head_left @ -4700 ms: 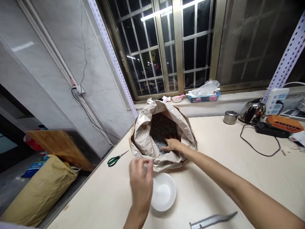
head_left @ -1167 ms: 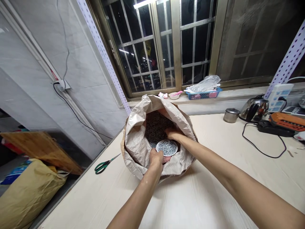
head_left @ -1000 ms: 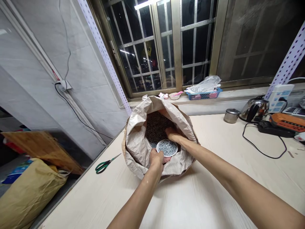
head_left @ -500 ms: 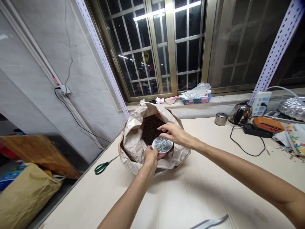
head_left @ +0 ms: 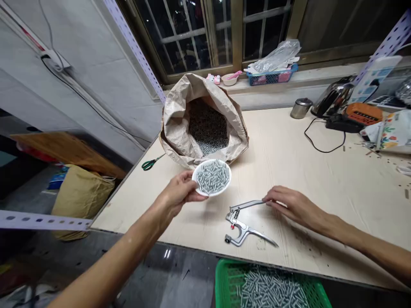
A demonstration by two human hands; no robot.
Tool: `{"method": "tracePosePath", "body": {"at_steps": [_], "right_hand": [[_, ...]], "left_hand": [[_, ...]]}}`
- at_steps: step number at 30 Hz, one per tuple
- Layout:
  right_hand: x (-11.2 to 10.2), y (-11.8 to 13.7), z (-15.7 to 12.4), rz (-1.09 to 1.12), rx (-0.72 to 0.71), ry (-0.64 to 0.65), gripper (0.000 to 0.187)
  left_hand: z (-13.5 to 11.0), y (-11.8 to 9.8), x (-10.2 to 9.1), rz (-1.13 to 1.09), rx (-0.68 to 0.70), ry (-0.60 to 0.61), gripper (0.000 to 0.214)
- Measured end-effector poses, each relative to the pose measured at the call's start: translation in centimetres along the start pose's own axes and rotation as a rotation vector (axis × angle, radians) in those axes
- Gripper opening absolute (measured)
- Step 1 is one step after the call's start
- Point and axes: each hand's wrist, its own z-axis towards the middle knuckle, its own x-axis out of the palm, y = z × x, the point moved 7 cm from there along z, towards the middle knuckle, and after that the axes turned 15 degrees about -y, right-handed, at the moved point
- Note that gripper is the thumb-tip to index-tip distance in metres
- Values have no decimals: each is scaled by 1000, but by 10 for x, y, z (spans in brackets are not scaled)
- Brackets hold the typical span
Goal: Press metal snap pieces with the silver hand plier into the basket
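Observation:
My left hand (head_left: pixel 181 190) grips the rim of a white bowl (head_left: pixel 195 177), thumb on top and fingers beneath. The bowl is filled with small silvery screws (head_left: pixel 213 176) and is held above the table, just in front of a paper-like sack (head_left: pixel 180 115). More screws (head_left: pixel 208 132) lie inside the open sack. At the right, my right hand (head_left: pixel 285 205) has its fingertips closed on the handle end of silver snap pliers (head_left: pixel 244 229). The pliers lie on the table with their handles spread.
A green basket (head_left: pixel 221 282) of screws stands below the table's front edge. Green-handled scissors (head_left: pixel 148 164) lie left of the sack. Towards the back right are a metal canister (head_left: pixel 301 108), a kettle (head_left: pixel 334 97) and an orange battery (head_left: pixel 364 113) by a black cord.
My left hand has brought the bowl out of the sack towards me. My right hand has left the bowl and moved down right to the pliers. The view has tilted down.

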Motion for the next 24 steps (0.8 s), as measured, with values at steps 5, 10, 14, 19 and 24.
{"method": "tracePosePath", "body": {"at_steps": [5,10,14,19,24], "right_hand": [[39,5,-55,-44,-6,50,26],[65,14,-66,-123,-84,48,26],[73,16,-64,-176,-120,14,23],[73,15,-61,-180,-98,-18,24],[72,16,-57,-171,-87,-15,23]], "left_hand": [[-1,80,-15,14,-88,-29,37],[8,114,-26,-13,-88,-133,37],[7,117,-34,98,-70,-105,40],[-1,78,-54,575,521,-362,27],[-24,64,-25,846,869,-297,20]]}}
